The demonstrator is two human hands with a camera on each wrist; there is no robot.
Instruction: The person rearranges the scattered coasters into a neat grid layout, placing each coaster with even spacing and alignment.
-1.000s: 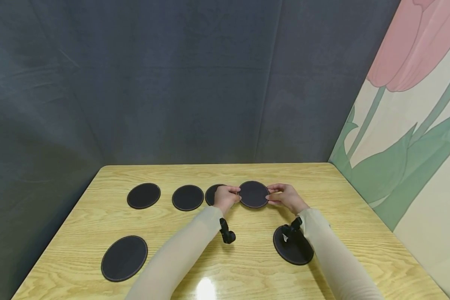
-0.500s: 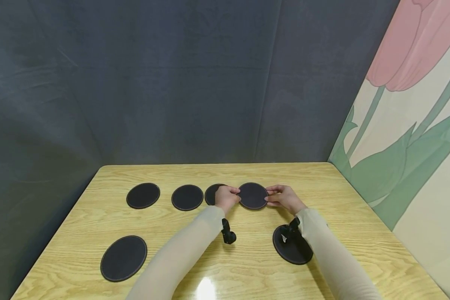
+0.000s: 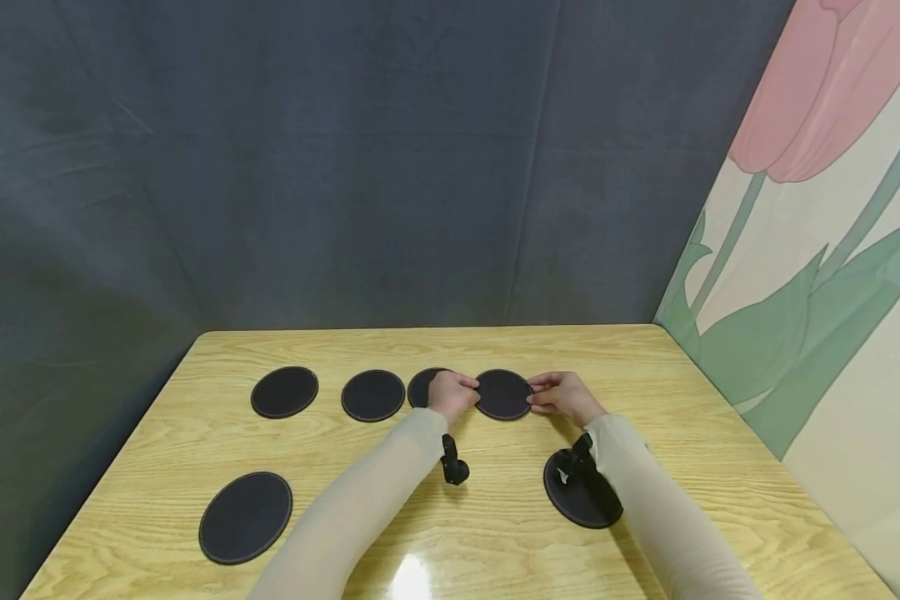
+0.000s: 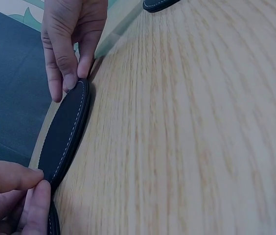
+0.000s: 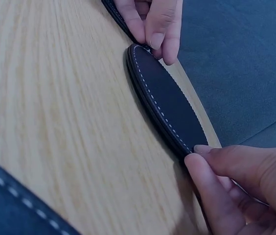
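Note:
Both hands pinch one round black coaster with pale edge stitching (image 3: 504,394) at the back of the table. My left hand (image 3: 452,394) grips its left edge, and my right hand (image 3: 566,397) its right edge. In the left wrist view the coaster (image 4: 65,129) lies low at the table surface between the left fingers (image 4: 39,188) and the right hand (image 4: 74,39). The right wrist view shows the coaster (image 5: 165,100) with thumb and finger of the right hand (image 5: 245,186) on its near end. Another coaster (image 3: 423,388) is partly behind my left hand.
Two coasters (image 3: 372,395) (image 3: 285,392) lie farther left in the back row. A coaster (image 3: 246,517) lies at the front left, and one more (image 3: 581,492) is under my right wrist camera. A dark curtain (image 3: 360,167) stands behind the wooden table (image 3: 480,533).
The held coaster has come down slightly toward the table and a little to the left. My right hand has shifted slightly left with it, while the left hand stays nearly still.

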